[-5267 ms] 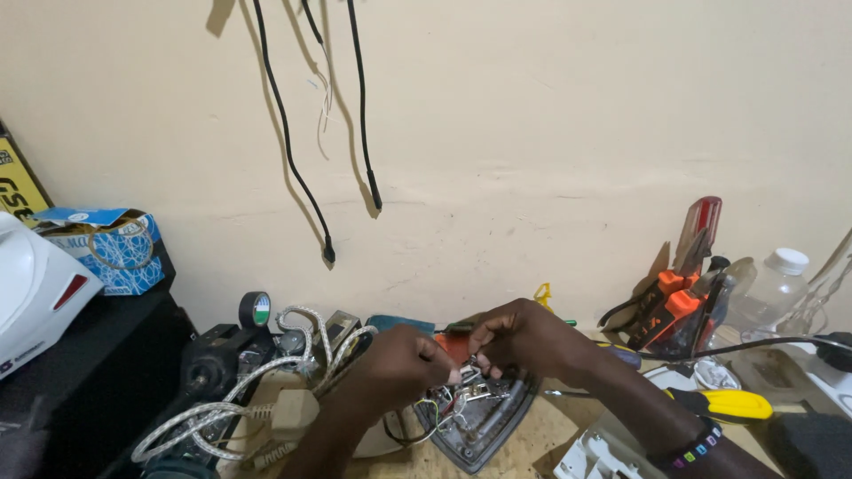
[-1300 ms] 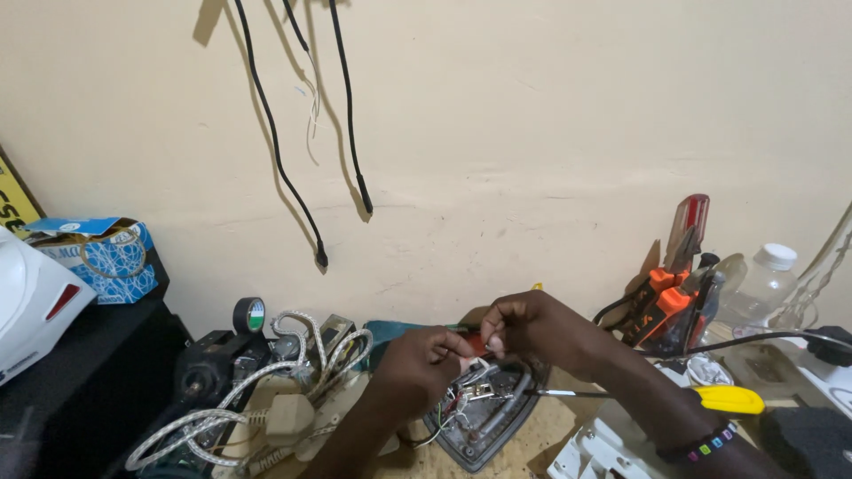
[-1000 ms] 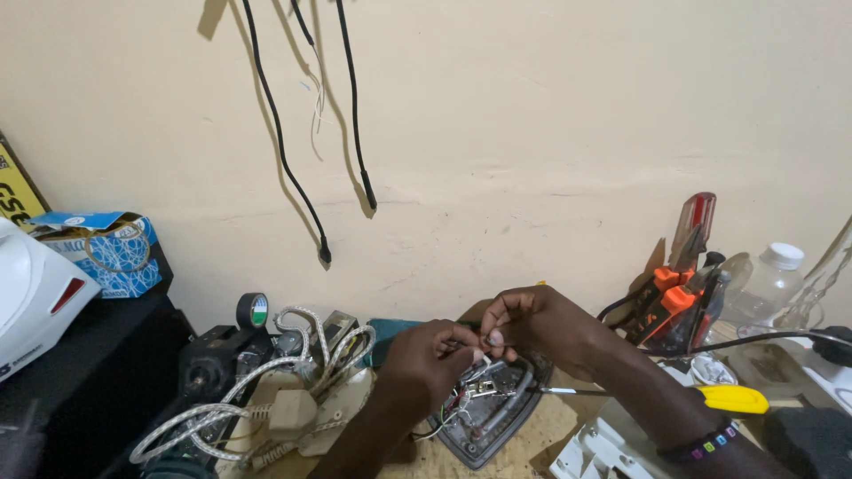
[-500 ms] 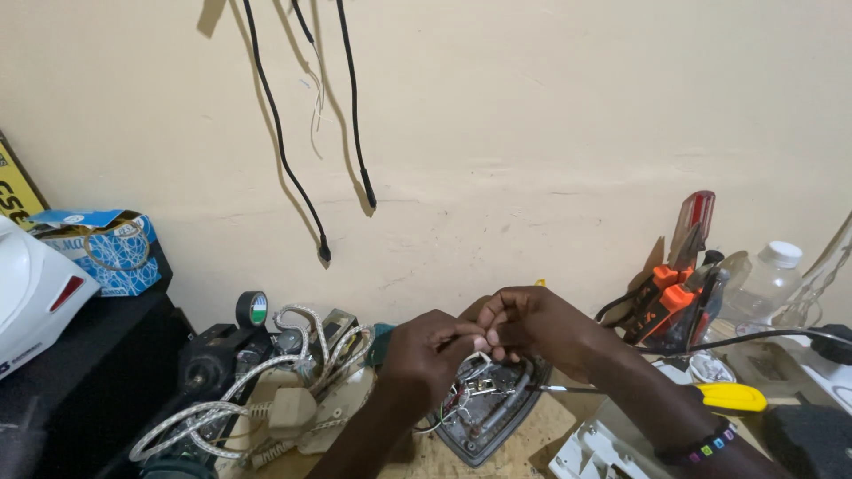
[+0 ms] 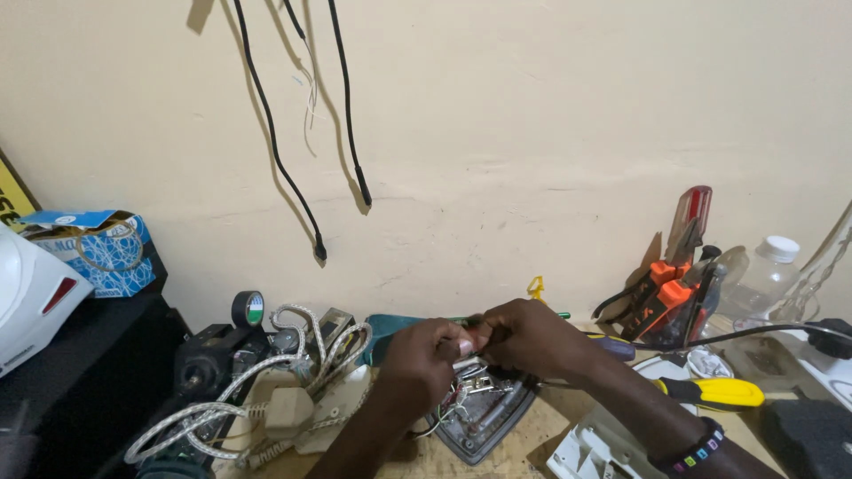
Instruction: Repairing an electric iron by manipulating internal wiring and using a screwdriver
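Both hands, left hand [image 5: 424, 355] & right hand [image 5: 531, 337], pinch thin wires [image 5: 454, 404] over opened grey metal iron soleplate [image 5: 484, 417] at bench centre-near, mid-rewire; next likely needs steady tension.

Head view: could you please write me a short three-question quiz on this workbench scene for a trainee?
1. True or false: both hands meet above the opened iron.
2. What lies right of the right hand: A yellow-handled screwdriver, B hammer, C saw?
3. Which wrist wears the beaded bracelet?

Key: 1 true, the left hand touches the right over it. 2 A. 3 the right.
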